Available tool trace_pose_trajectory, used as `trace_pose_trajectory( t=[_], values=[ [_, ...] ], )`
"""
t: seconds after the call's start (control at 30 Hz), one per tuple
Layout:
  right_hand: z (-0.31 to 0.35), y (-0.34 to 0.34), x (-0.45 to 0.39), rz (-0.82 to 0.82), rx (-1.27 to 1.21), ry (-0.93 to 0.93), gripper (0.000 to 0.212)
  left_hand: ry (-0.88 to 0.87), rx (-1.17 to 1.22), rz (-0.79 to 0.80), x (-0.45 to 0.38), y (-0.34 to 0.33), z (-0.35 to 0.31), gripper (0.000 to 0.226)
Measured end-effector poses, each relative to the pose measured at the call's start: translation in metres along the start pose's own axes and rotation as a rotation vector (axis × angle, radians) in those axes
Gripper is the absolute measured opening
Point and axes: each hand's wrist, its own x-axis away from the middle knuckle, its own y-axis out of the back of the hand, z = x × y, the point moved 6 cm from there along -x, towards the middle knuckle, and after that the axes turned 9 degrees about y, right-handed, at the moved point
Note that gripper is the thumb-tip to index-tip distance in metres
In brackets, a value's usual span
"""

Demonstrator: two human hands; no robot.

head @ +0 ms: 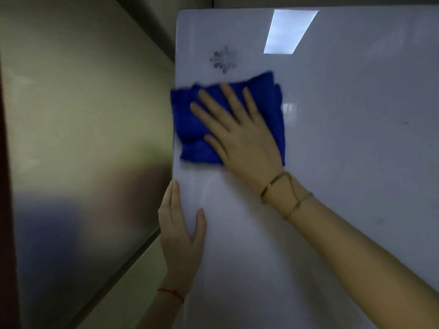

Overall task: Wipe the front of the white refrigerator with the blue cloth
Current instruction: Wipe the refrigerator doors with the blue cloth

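cloth (pixel 190 124): blue | refrigerator (pixel 332 138): white | logo (pixel 224 59): grey flower

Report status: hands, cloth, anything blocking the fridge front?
Right hand flat on blue cloth. Left hand on refrigerator left edge. No obstruction seen.

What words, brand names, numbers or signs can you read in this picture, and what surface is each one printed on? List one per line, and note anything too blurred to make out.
"KIN...": grey letters across a flower-shaped logo on the white refrigerator door, above the blue cloth. Only the first three letters read; the rest is too blurred.
No other words, numbers or signs are visible on the door, cloth or wall panel.
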Motion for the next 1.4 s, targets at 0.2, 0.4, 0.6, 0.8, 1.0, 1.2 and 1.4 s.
trace_pose_trajectory(
  t=[0.2, 0.4, 0.6, 0.8, 1.0, 1.2, 1.4],
  values=[
    [-0.074, 0.025, 0.057, -0.024, -0.002, -0.206, 0.049, -0.053, 0.004, -0.016, 0.002, 0.001, -0.001, 0.063],
    [-0.058, 0.025, 0.098, -0.005, 0.048, -0.271, 0.050, -0.024, 0.003, 0.011, 0.006, -0.002, -0.003, 0.065],
    [-0.027, 0.018, 0.203, 0.113, 0.001, -0.202, 0.049, -0.184, -0.183, 0.003, 0.026, -0.014, -0.025, 0.060],
    [-0.123, 0.044, 0.188, -0.021, -0.014, -0.521, 0.048, -0.352, -0.203, 0.054, 0.046, -0.042, -0.054, 0.053],
    [-0.027, 0.018, 0.282, 0.148, -0.031, -0.164, 0.049, -0.362, -0.214, 0.040, 0.050, -0.044, -0.053, 0.051],
    [-0.093, 0.032, 0.269, 0.018, -0.022, -0.484, 0.048, -0.329, -0.243, 0.027, 0.071, -0.044, -0.042, 0.049],
    [0.010, 0.002, 0.336, 0.126, -0.096, -0.190, 0.053, -0.325, -0.227, 0.020, 0.074, -0.046, -0.037, 0.050]
  ],
)
